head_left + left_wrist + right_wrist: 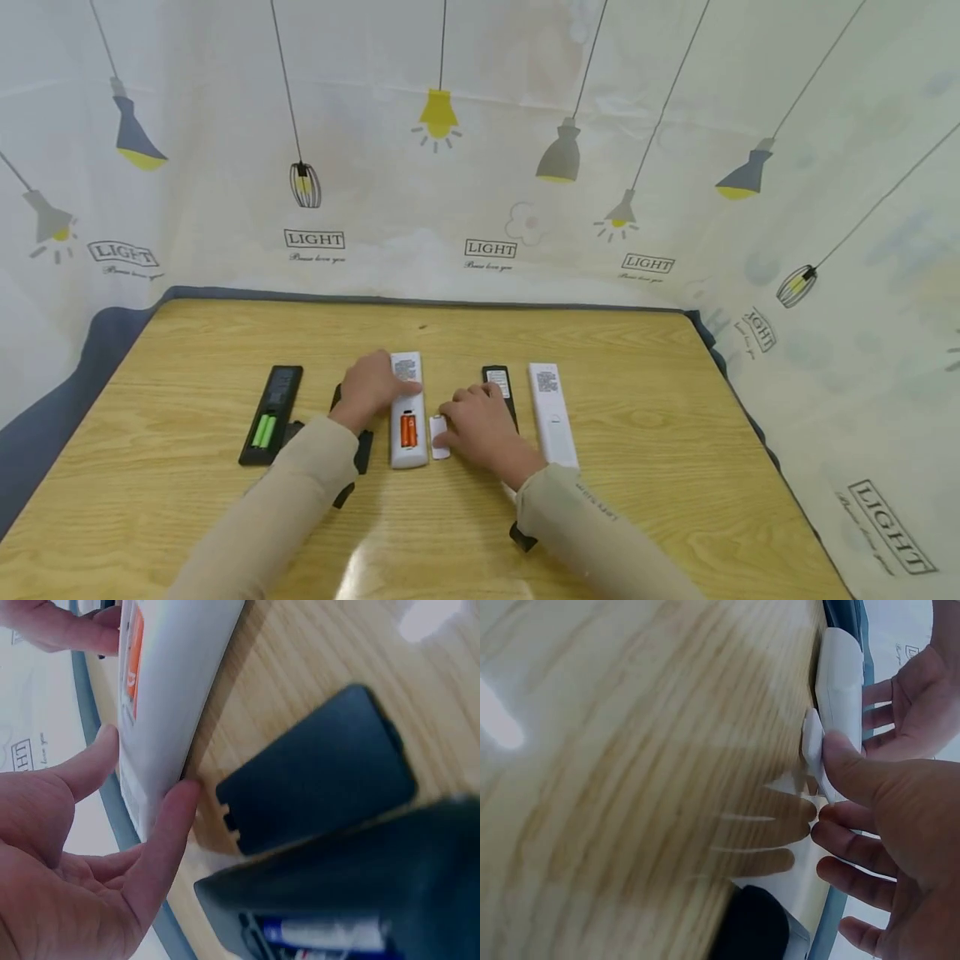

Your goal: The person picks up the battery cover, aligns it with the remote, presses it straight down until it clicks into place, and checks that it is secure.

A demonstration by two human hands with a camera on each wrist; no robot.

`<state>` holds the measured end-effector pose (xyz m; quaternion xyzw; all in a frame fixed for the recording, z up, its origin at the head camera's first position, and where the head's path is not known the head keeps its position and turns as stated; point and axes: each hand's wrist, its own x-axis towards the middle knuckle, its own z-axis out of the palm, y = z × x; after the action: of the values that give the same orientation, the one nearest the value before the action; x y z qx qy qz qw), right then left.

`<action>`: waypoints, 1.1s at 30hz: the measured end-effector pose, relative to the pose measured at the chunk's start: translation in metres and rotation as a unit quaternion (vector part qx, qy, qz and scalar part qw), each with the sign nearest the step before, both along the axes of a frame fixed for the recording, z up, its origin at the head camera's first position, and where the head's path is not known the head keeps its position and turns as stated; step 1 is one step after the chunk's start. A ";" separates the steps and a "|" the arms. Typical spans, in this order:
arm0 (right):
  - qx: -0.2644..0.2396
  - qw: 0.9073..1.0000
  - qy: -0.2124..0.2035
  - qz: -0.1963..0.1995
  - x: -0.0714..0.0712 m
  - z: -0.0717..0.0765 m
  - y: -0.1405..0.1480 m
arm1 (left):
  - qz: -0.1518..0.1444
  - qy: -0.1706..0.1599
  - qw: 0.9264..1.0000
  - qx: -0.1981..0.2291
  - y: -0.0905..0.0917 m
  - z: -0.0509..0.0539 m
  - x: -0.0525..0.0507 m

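Note:
A white remote (408,459) lies back up, two orange batteries showing in its uncovered compartment. My left hand (369,388) grips its far end, thumb on one side and fingers on the other; the left wrist view shows this hand (67,870) at the remote's edges (176,667). Just right of the remote, my right hand (483,425) pinches a small white battery cover (439,427) between thumb and index finger. In the right wrist view the cover (811,739) looks slightly tilted under the thumb of that hand (911,825), its other fingers loosely extended.
To the left, a black remote (283,387) holds green batteries. A dark remote (363,454) is partly under my left arm, near a black cover (315,772). Rightward are a black remote (497,377), a white remote (553,429) and a black piece (522,538) by my sleeve.

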<state>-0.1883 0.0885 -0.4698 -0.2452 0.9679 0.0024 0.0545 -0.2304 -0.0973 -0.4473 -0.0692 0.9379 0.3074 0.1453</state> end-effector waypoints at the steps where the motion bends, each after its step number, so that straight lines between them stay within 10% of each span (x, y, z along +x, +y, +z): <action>1: 0.004 1.000 -0.001 0.000 0.000 -0.001 -0.001 | 0.001 -0.002 1.000 -0.005 0.001 -0.001 0.000; 33: -0.087 0.995 0.001 -0.048 -0.005 0.010 0.002 | 0.060 -0.076 0.992 0.077 0.004 0.000 -0.007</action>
<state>-0.1930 0.0901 -0.4600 -0.2021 0.9753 -0.0837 0.0318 -0.2375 -0.0936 -0.4470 -0.1376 0.8917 0.3806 0.2026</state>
